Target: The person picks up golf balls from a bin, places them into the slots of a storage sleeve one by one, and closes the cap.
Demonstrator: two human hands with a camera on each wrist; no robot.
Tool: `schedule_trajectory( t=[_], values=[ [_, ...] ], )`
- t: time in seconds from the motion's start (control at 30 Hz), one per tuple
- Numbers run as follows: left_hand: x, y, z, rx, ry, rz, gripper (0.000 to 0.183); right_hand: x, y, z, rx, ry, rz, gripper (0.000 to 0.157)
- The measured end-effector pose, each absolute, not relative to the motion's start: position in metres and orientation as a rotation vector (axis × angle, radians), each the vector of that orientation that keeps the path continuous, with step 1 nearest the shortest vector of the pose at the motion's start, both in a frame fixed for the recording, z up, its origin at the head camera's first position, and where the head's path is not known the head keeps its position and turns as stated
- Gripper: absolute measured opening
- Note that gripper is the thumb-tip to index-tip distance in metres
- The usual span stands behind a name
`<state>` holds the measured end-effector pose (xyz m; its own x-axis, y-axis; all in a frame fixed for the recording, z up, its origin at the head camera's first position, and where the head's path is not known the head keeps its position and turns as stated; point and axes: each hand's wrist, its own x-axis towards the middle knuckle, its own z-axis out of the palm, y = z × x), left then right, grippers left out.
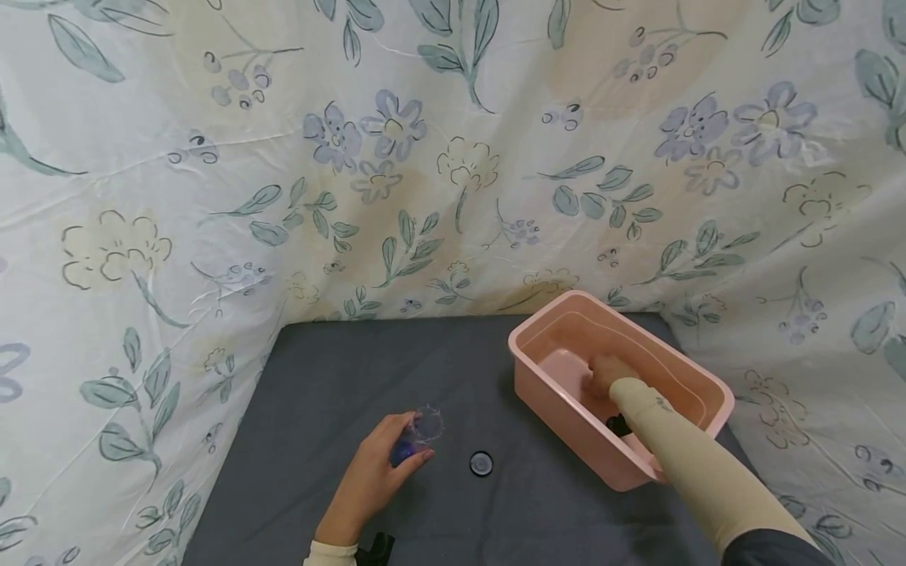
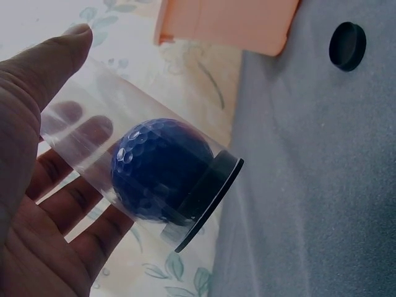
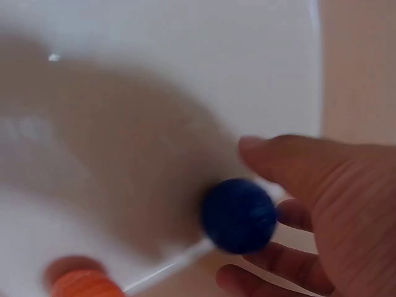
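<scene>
Over on the left side of the table, the left hand (image 1: 375, 472) is pinching a clear plastic cylindrical tube (image 2: 102, 133) between thumb and fingers, tilted, a dark blue dimpled ball (image 2: 162, 168) inside it, resting up against the black disc-shaped end cap (image 2: 213, 199). To the right of that hand lies a loose black round cap (image 1: 481, 464), flat on the dark grey cloth-covered table (image 1: 340, 377), between the hand and the pink rectangular plastic bin (image 1: 566, 428).

And the right hand (image 3: 334, 210) is down inside that bin! Thumb and fingers are spread about a second, blue round ball (image 3: 238, 215), the thumb clear of it; blur means I cannot tell how firmly the fingertips touch. Nearby in the bin, an orange rounded object (image 3: 86, 286) shows only in part, cut off by the right wrist view's edge.

What's in the way here? The bin's tall walls ring the right hand, and the cream-sleeved forearm (image 1: 697, 464) crosses the bin's near right end, hiding part of its rim and inside. At the table's far edge hangs a pale floral-print curtain (image 1: 396, 259), which also runs down the left and right sides.
</scene>
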<state>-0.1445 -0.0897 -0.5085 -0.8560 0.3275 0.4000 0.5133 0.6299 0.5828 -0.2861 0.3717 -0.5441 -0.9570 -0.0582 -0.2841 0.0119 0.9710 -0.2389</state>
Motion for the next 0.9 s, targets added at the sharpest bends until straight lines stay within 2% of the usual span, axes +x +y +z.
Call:
schedule_trajectory(
  t=[0.13, 0.57, 0.9],
  values=[
    [-0.145, -0.09, -0.509, -0.701, -2.58, -1.028, 0.052, -0.284, 0.374, -0.547, -0.008, 2.828, -0.193, 0.011],
    [-0.145, -0.091, -0.507, -0.679, -2.595, -1.06, 0.054, -0.288, 0.378, -0.545, -0.01, 2.846, -0.192, 0.016],
    [-0.145, -0.09, -0.502, -0.696, -2.608, -1.046, 0.052, -0.288, 0.365, -0.512, -0.051, 2.842, -0.5, 0.017]
  ],
)
